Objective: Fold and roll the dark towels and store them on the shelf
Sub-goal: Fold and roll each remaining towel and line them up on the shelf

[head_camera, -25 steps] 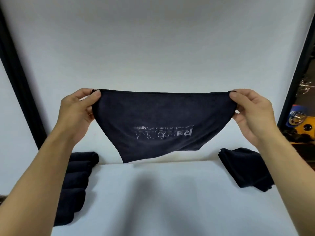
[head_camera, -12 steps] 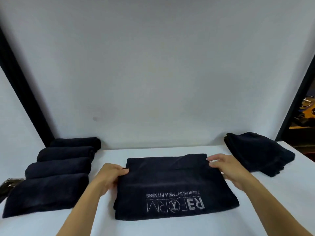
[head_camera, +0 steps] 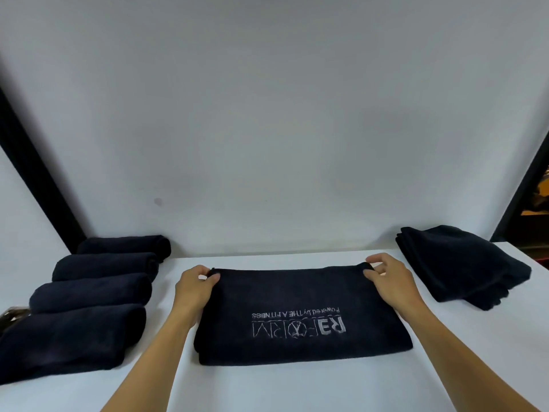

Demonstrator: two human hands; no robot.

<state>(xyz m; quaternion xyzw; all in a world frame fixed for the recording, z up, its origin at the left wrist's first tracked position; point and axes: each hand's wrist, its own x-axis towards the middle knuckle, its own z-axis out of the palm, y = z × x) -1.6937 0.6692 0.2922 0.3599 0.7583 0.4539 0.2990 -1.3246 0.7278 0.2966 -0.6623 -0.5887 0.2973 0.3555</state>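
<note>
1. Toward the front edge of the shelf [head_camera: 297, 388], centred, the folded towel [head_camera: 303, 295] is lying flat with its long side running left to right. Its white logo [head_camera: 300, 325] is facing up and reading upside down from the camera.
2. Left hand [head_camera: 193, 288] is gripping the towel's far left corner, fingers curled round the edge, thumb on top.
3. Right hand [head_camera: 389, 281] is pinching the far right corner between thumb and fingertips, with the remaining fingers loosely curled above it.
4. Four rolled towels [head_camera: 98, 286] are sitting side by side along the shelf's left edge. A stack of dark towels [head_camera: 460, 266] is waiting near the back right corner, well apart from the one in hand.
5. Handling, my read: the cloth is looking soft, limp and light, neither slippery nor fragile. Having no stiffness, it is likely going to sag and unfold if lifted from one point.
6. Hold, my read: taking both corners of one edge with all layers pinched is looking right. For rolling, pressing along a whole short end is probably going to give a tight start.
7. Risk: layers creeping apart, leaving a lopsided roll.
</note>
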